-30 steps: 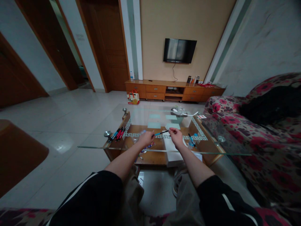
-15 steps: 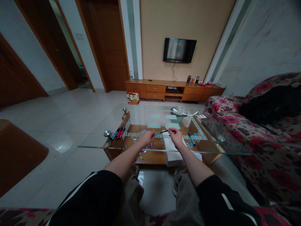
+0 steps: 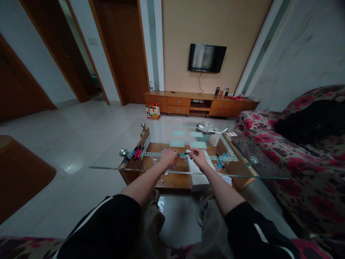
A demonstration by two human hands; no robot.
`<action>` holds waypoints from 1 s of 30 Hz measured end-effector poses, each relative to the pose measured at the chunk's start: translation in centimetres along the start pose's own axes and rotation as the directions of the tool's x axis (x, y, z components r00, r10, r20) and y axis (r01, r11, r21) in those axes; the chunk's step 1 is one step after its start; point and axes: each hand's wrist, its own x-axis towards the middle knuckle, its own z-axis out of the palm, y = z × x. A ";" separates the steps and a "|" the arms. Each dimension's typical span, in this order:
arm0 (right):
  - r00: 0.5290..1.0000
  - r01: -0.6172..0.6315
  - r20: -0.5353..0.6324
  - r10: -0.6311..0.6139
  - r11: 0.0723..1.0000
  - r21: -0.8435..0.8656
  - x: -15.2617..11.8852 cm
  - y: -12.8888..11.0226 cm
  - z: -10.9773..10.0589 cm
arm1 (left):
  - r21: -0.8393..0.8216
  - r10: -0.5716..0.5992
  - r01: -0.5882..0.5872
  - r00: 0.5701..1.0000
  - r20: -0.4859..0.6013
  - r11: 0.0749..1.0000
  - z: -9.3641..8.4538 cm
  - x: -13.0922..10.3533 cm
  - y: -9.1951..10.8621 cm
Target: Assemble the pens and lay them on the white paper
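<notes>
A slim blue and black pen (image 3: 183, 154) lies level between my hands, over the glass table (image 3: 107, 162). My left hand (image 3: 169, 157) is closed on its blue end. The fingers of my right hand (image 3: 198, 157) pinch its dark end. At the table's left side lies a bunch of blue, red and black pens (image 3: 134, 153). To the right of my right hand, a blue and black pen (image 3: 219, 158) stands by a small clear container (image 3: 219, 164).
A white box (image 3: 199, 178) sits under the glass, near my right forearm. A basket (image 3: 203, 136) with crumpled plastic and a red and white card (image 3: 231, 134) are at the back right. Metal knobs (image 3: 123, 153) stand at the glass corners. A floral sofa (image 3: 296, 169) is on the right.
My hands have drawn closer together along the pen. The pen has become more level, and my right hand has moved slightly left and down.
</notes>
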 end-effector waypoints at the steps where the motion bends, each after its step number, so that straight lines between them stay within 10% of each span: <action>1: 1.000 -0.006 0.010 0.006 1.000 0.004 -0.1 -0.1 0.0 | 0.000 0.017 -0.017 1.000 -0.012 1.000 -0.1 0.0 0.0; 15: 0.988 0.018 0.154 -0.027 0.998 0.064 -0.8 -0.5 1.1 | -0.117 0.159 -0.155 0.987 0.024 0.981 0.1 -0.1 0.6; 20: 0.995 0.074 0.084 -0.062 0.985 -0.158 -0.3 0.0 0.6 | -0.083 0.094 -0.089 0.994 0.060 0.993 0.5 0.2 0.3; 25: 0.956 0.294 0.175 -0.237 0.735 -0.611 -0.6 0.4 -0.6 | -0.086 0.070 -0.066 0.996 0.047 0.994 0.4 0.0 0.2; 30: 0.938 0.334 0.318 -0.137 0.605 -0.723 -1.3 0.2 0.3 | -0.053 0.047 -0.044 0.998 0.050 0.998 0.2 -0.2 0.1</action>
